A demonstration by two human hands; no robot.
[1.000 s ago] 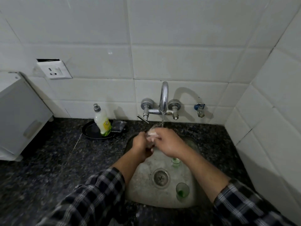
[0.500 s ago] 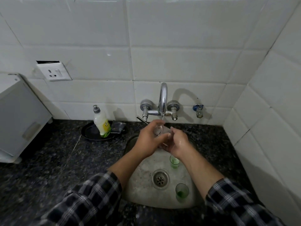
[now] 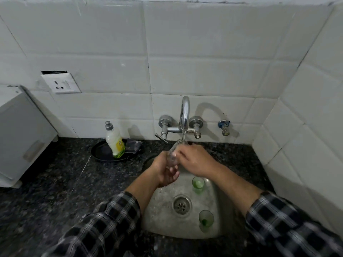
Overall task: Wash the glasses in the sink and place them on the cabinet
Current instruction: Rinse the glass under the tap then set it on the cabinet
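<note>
Under tap (image 3: 184,112): L hand (image 3: 163,172) gripped glass (image 3: 173,154) low, R hand (image 3: 196,161) curled round its top. Rinse step; next prob. needs firm carry off sink (image 3: 161,216).

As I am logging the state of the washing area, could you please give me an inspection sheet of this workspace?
Surface: dark speckled countertop with a steel sink set in it; tap running.
Job's things: clear glass held tilted under the stream; far green glass and near green glass upright in the sink, apart.
Clutter: soap bottle standing on a black dish, dark pad beside it.
Hands: left hand grips the clear glass's lower part; right hand holds its upper part.
Cables: nothing seen.
Surroundings: white tiled walls, wall socket, white unit at the left.
</note>
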